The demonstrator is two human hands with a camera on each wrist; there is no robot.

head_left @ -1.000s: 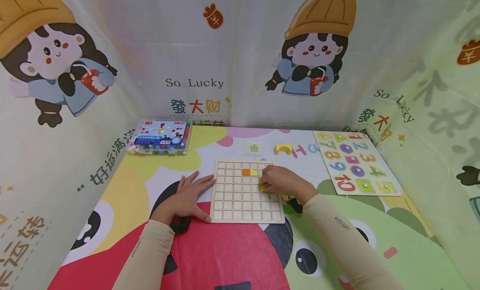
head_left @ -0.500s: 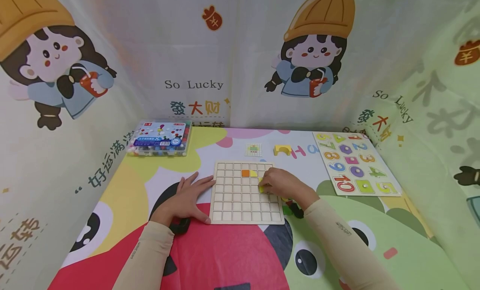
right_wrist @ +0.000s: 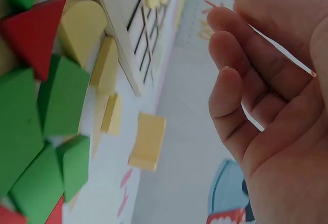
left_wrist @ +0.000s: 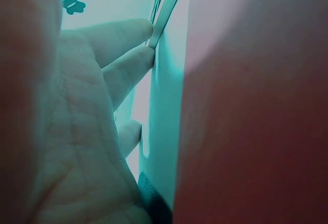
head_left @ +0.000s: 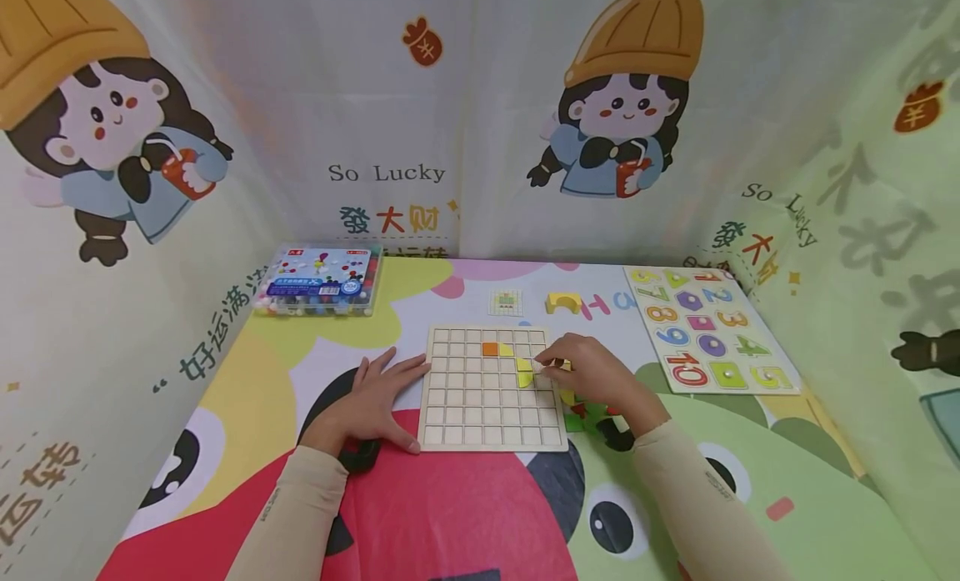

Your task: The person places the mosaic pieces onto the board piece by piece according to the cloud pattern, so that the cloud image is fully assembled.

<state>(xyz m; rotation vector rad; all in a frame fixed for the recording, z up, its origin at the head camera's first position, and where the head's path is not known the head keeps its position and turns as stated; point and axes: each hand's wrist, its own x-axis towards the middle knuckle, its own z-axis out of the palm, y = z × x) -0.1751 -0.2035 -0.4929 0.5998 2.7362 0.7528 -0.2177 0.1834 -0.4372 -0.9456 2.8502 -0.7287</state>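
head view looks down from above; wrist views sit close beside the grid board (head_left: pixel 491 387).

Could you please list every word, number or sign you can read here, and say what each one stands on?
"So Lucky": back curtain, and again on the right curtain.
"發大财": back curtain, under "So Lucky".
"好运满": left curtain.
Numbers 1 to 10: number board.
Box label: too small to read.
Sleeve print: too small to read.

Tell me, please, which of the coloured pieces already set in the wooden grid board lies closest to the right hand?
The yellow piece lower down, just left of the right hand. The orange square and the other yellow piece sit in the board's second row, farther away.
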